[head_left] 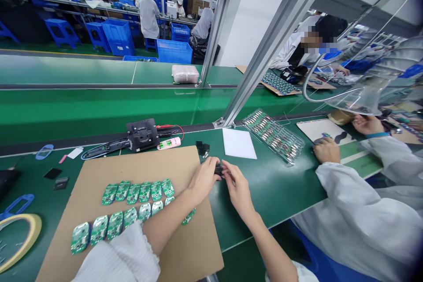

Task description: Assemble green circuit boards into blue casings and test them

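My left hand (205,177) and my right hand (236,185) meet at the right edge of a cardboard sheet (155,163). Between their fingertips is a small black part (218,169), mostly covered by the fingers, so its kind does not show. Both hands are closed on it. Beneath and beside my left forearm, two rows of green circuit boards (133,194) lie on the cardboard. Just beyond my left hand are some small black pieces (202,147). A white square pad (239,143) lies past my right hand.
A black fixture (142,134) with wires and a pink-white cylinder (169,143) stand behind the cardboard. A clear tray of boards (274,135) lies to the right. A co-worker's hands (327,150) work farther right. A tape roll (35,233) sits at left; a metal post (264,53) rises ahead.
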`<state>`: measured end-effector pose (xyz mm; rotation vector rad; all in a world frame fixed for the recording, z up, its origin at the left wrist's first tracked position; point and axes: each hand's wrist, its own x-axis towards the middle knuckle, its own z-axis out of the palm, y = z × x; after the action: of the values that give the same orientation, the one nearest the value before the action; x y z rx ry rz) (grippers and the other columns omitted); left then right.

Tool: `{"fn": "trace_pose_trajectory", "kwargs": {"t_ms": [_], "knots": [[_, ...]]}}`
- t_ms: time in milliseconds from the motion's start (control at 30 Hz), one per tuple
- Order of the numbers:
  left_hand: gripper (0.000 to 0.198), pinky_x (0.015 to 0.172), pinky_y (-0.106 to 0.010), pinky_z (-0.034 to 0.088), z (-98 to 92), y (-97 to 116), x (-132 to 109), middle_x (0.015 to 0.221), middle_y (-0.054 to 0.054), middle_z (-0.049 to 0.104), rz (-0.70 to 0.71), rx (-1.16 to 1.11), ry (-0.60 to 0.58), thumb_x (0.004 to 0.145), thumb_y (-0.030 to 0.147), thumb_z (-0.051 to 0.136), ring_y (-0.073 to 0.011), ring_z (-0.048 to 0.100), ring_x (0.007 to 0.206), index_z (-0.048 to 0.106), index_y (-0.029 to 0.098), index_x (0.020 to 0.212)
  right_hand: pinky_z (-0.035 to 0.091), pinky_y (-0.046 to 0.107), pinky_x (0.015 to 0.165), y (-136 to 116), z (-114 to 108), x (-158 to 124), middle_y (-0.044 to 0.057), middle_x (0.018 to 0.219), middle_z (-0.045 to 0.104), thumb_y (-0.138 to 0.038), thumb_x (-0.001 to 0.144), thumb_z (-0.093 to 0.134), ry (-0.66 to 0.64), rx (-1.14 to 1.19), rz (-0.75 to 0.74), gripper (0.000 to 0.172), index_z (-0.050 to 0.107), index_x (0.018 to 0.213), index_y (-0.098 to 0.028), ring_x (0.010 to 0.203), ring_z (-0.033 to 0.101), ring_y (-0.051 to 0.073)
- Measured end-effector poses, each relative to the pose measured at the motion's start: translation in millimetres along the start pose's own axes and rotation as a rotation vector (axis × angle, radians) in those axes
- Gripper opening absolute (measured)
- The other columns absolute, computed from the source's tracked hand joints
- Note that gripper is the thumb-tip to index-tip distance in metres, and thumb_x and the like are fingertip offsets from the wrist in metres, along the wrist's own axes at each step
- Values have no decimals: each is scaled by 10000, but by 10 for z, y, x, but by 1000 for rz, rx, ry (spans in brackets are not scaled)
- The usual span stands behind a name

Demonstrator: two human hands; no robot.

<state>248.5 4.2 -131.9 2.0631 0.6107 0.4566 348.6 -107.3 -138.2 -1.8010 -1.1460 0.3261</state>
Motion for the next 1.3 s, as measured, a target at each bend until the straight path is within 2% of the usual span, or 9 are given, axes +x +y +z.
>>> {"fn": "trace_pose_trajectory", "kwargs": {"t_ms": [233, 467, 600, 767, 867, 1000, 1133, 1233, 1300], "knots": [[412, 808, -341, 509, 17, -48, 6, 1075, -39, 580, 23, -27, -7, 763, 24, 641, -184, 597, 902, 496, 184, 1114, 535, 350, 858, 17, 13, -45, 98, 1111, 623, -297, 956, 417, 78, 32, 48, 323, 563, 1229, -205, 1001, 617, 203], [249, 861, -383, 480, 51, -66, -23, 1029, -38, 579, 62, 2, -17, 785, 60, 630, -213, 574, 971, 525, 168, 984, 523, 355, 837, 63, 3, -67, 90, 1088, 575, -293, 970, 374, 22, -10, -10, 326, 554, 1231, -217, 921, 607, 182], [246, 832, -380, 480, 39, -31, -43, 1005, -38, 577, 54, 14, -21, 783, 54, 629, -199, 574, 908, 530, 161, 982, 496, 407, 845, 127, -39, 353, 68, 988, 589, -334, 986, 381, -6, -85, -35, 313, 526, 1205, -165, 910, 587, 190], [222, 806, -368, 481, 44, -40, -44, 940, -21, 576, 45, 4, -4, 786, 65, 635, -183, 566, 854, 538, 157, 963, 474, 416, 873, 126, 151, 1109, 60, 1039, 589, -392, 887, 595, -211, -197, -75, 276, 604, 1033, -157, 966, 562, 200], [232, 825, -380, 474, 49, -59, -44, 911, -14, 558, 44, 0, 18, 771, 62, 650, -192, 557, 863, 532, 171, 938, 492, 392, 830, 112, 207, 1321, 41, 949, 606, -377, 871, 626, -318, -239, -47, 244, 610, 911, -137, 898, 583, 180], [304, 814, -349, 481, 75, -92, -47, 1011, -30, 498, 54, -23, 45, 733, 55, 687, -183, 543, 857, 503, 204, 925, 521, 319, 707, 77, 47, 1200, 3, 802, 611, -351, 901, 597, -412, -246, 13, 223, 602, 902, -128, 719, 599, 132], [418, 788, -332, 489, 113, -117, -47, 1146, -59, 413, 33, -53, 79, 688, 50, 723, -172, 539, 861, 455, 209, 966, 519, 355, 792, -59, -155, 851, 14, 835, 650, -305, 921, 571, -499, -245, 4, 184, 631, 883, -135, 790, 625, 146], [477, 808, -345, 484, 140, -129, -40, 1075, -37, 461, 5, -67, 96, 676, 36, 723, -183, 547, 882, 424, 219, 999, 501, 379, 853, -162, -248, 662, 27, 899, 673, -258, 927, 555, -570, -243, -29, 149, 656, 929, -148, 857, 631, 159], [459, 810, -352, 482, 153, -136, -30, 982, -11, 506, -16, -72, 99, 685, 36, 713, -189, 555, 883, 427, 221, 992, 509, 365, 825, -182, -290, 652, 29, 904, 675, -247, 930, 548, -584, -245, -25, 148, 656, 959, -150, 831, 632, 153]]}}
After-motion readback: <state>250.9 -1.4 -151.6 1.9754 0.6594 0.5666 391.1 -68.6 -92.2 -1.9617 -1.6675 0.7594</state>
